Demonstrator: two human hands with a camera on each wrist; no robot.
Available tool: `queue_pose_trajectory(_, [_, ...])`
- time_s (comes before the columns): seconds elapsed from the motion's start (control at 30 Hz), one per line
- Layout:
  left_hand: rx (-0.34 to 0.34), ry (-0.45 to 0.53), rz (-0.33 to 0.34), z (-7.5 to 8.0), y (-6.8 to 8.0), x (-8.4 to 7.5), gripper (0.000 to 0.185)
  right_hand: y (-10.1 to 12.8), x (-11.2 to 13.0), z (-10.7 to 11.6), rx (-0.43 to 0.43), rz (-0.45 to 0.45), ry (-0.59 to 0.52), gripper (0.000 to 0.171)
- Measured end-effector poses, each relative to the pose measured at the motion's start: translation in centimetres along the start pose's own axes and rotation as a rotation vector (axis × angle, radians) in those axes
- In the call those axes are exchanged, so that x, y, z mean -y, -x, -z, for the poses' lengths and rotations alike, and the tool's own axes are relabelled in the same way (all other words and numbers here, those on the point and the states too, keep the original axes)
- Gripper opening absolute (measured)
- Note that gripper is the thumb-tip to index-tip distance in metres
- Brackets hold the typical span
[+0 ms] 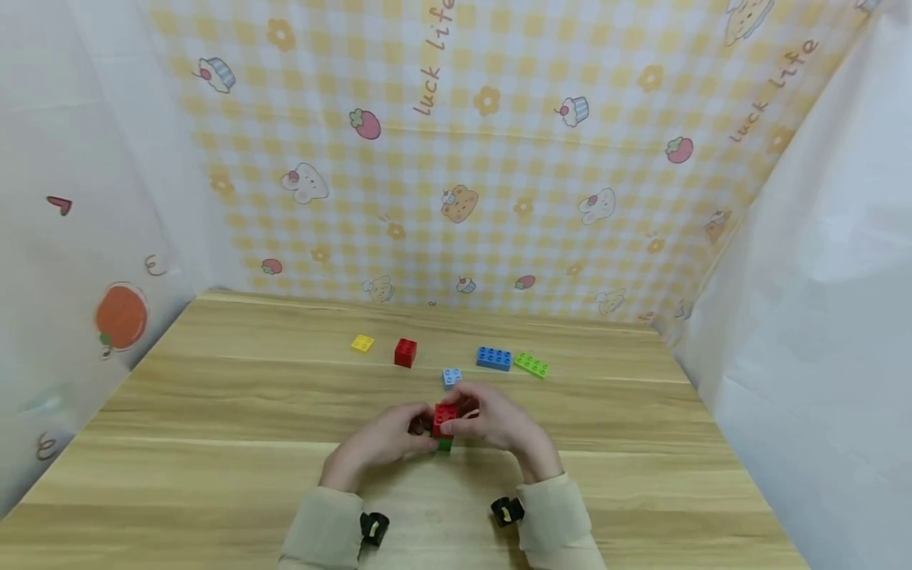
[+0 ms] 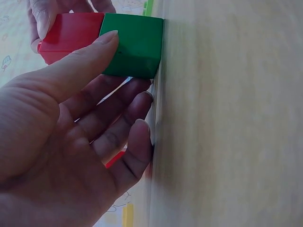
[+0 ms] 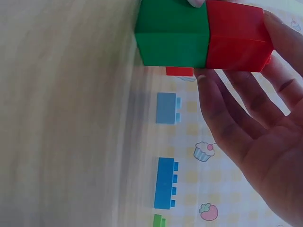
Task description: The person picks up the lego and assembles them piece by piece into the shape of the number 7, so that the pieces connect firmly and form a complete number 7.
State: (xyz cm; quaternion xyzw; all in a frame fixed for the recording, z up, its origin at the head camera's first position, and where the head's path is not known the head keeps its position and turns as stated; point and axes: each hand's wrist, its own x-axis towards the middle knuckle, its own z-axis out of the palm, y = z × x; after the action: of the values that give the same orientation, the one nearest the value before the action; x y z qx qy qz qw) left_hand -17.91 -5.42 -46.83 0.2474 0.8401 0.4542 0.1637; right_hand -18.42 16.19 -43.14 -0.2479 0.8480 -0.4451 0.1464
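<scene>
A red brick point(image 1: 445, 415) sits on top of a green brick point(image 1: 445, 445), which stands on the wooden table. With its thumb across the near face and fingers behind, my left hand point(image 1: 388, 435) pinches the green brick point(image 2: 135, 45). My right hand point(image 1: 502, 419) holds the red brick point(image 3: 239, 35) between thumb and fingers. In the right wrist view the two bricks meet along a straight seam, stacked in line. Just beyond the hands lies a small light blue brick point(image 1: 452, 378).
Farther back on the table point(image 1: 214, 380) are a flat yellow brick point(image 1: 362, 343), another red brick point(image 1: 405, 353), a long blue brick point(image 1: 494, 358) and a flat lime green brick point(image 1: 531, 364). A checked cloth point(image 1: 527, 245) hangs behind, with white sheets at both sides.
</scene>
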Motion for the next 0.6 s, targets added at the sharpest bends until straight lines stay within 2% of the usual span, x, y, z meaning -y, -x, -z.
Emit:
queue_pose_trajectory(0.27, [0.001, -0.006, 0.005, -0.1, -0.1, -0.2, 0.020, 0.4, -0.1, -0.2, -0.007, -0.019, -0.102, 0.019])
queue_pose_trajectory(0.6, [0.017, -0.021, -0.007, 0.0, 0.2, -0.2, 0.022, 1.0, 2.0, -0.1, -0.017, -0.023, -0.109, 0.018])
